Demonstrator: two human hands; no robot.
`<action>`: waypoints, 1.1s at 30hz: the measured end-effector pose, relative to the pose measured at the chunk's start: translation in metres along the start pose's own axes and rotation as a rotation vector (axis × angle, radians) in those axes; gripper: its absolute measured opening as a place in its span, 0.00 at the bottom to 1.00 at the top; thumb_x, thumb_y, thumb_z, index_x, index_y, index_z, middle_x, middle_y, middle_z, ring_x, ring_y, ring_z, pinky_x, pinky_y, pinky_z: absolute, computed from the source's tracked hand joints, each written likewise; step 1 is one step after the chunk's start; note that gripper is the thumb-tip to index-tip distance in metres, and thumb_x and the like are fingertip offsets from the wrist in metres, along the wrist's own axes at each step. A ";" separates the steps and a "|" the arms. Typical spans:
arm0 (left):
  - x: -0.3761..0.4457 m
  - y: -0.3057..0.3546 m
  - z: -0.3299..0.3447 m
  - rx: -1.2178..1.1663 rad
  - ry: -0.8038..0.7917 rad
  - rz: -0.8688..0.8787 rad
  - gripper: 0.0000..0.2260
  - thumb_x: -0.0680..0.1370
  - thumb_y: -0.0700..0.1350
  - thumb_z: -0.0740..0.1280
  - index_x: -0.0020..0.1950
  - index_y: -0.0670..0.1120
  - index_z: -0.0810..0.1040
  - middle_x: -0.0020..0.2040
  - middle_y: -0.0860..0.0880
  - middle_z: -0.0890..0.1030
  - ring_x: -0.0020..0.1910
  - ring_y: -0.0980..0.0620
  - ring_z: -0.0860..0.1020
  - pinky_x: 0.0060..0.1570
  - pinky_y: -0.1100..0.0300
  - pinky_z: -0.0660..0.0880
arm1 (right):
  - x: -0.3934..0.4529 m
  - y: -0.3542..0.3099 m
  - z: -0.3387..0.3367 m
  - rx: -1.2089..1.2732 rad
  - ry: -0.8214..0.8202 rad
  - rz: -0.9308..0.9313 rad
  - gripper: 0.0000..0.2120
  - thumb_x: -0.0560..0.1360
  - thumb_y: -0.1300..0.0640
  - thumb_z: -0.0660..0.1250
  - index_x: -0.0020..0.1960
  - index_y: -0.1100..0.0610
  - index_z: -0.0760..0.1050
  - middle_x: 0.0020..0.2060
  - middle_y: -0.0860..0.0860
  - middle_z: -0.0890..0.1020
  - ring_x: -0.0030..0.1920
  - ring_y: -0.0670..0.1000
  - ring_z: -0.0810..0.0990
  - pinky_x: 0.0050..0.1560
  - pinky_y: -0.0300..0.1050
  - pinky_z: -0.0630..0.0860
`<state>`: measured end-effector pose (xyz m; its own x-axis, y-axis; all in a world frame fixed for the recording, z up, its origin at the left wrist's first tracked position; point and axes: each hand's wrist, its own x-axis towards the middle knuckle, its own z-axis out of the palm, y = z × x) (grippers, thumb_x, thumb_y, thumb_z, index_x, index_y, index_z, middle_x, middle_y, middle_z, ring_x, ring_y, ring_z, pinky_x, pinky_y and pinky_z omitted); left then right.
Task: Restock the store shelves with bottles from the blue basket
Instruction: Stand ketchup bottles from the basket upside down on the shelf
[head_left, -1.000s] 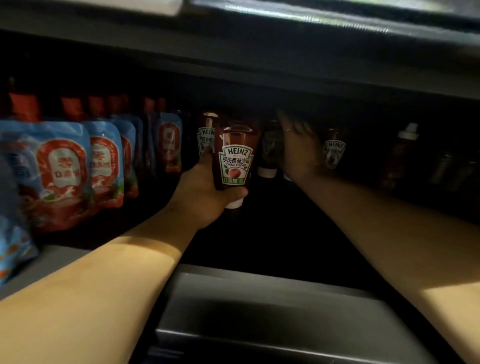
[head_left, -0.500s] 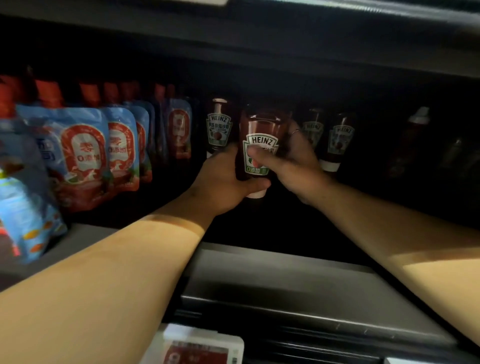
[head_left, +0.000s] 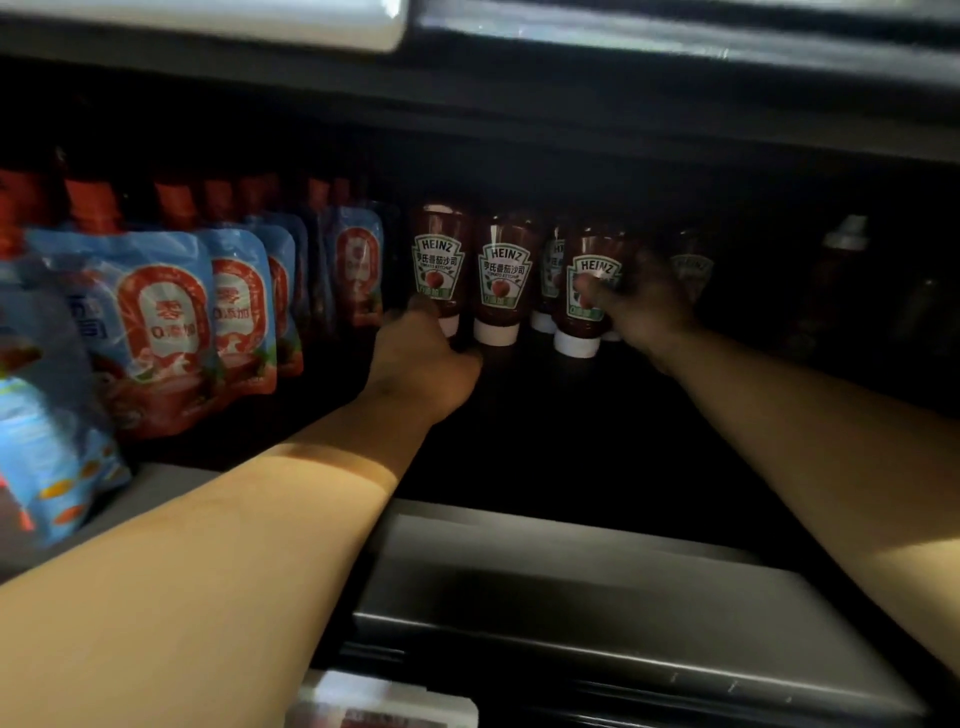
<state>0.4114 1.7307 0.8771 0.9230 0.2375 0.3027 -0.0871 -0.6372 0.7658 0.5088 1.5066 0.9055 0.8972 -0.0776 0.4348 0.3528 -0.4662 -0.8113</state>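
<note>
1. Ketchup bottle (head_left: 587, 291), cap down on the dark shelf (head_left: 571, 426), sits in the right hand (head_left: 641, 312), thumb across its label and fingers curled round it
2. Left hand (head_left: 423, 364) hangs low, just in front of two more Heinz bottles (head_left: 501, 280); I cannot tell whether it grips anything
3. Blue sauce pouches (head_left: 156, 322) stand in rows left of that hand
4. Further bottles (head_left: 691, 270) stand dim behind the right hand

- We see ketchup bottles (head_left: 501, 280), dark red with white caps, standing cap-down in a row deep on the shelf (head_left: 571, 415).
- One ketchup bottle (head_left: 584, 306) stands nearest the shelf's front edge, gripped at its label.
</note>
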 end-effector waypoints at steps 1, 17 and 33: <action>0.003 0.001 0.000 -0.027 0.009 -0.036 0.29 0.74 0.51 0.75 0.72 0.48 0.69 0.69 0.44 0.75 0.66 0.44 0.76 0.62 0.57 0.73 | -0.003 0.001 0.002 -0.010 0.034 -0.003 0.30 0.73 0.50 0.77 0.71 0.55 0.72 0.63 0.53 0.82 0.62 0.55 0.81 0.63 0.58 0.79; 0.058 0.012 0.039 -0.015 0.218 -0.166 0.59 0.62 0.58 0.83 0.81 0.41 0.51 0.78 0.39 0.61 0.77 0.41 0.61 0.73 0.50 0.63 | -0.025 0.014 0.021 -0.191 0.114 -0.101 0.31 0.69 0.53 0.81 0.68 0.58 0.73 0.63 0.54 0.82 0.63 0.54 0.80 0.60 0.41 0.75; 0.059 0.015 0.042 -0.035 0.198 -0.183 0.57 0.65 0.56 0.82 0.82 0.44 0.48 0.79 0.39 0.57 0.78 0.38 0.58 0.72 0.45 0.64 | -0.020 0.015 0.030 -0.220 0.085 -0.121 0.37 0.68 0.52 0.81 0.72 0.57 0.68 0.67 0.54 0.78 0.68 0.54 0.76 0.66 0.44 0.73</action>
<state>0.4799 1.7048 0.8825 0.8334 0.4876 0.2602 0.0580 -0.5455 0.8361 0.5037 1.5278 0.8730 0.8229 -0.0791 0.5626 0.3817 -0.6565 -0.6507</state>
